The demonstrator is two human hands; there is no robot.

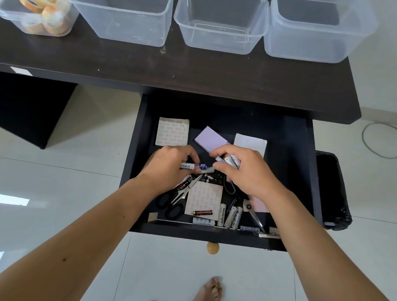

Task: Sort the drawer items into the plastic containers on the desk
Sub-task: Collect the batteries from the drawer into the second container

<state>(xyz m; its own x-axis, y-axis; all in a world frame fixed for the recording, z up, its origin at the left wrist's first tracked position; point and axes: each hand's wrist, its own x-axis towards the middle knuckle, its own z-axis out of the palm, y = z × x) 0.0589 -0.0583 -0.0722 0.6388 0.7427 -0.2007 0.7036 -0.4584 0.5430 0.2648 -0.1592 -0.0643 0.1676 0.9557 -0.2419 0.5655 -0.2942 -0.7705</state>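
Both hands are down in the open drawer [141,159]. The left hand [167,169] has its fingers curled round white batteries [192,166], and the right hand [246,173] grips a bunch of pale batteries [230,161] against its palm. Below them lie scissors [179,196], sticker sheets [204,199] and more loose batteries [232,217] — a purple notepad [211,139] sits further back. Up on the worktop [175,71] stand four clear tubs [221,20] — only the leftmost tub [3,8] holds tape rolls [44,2].
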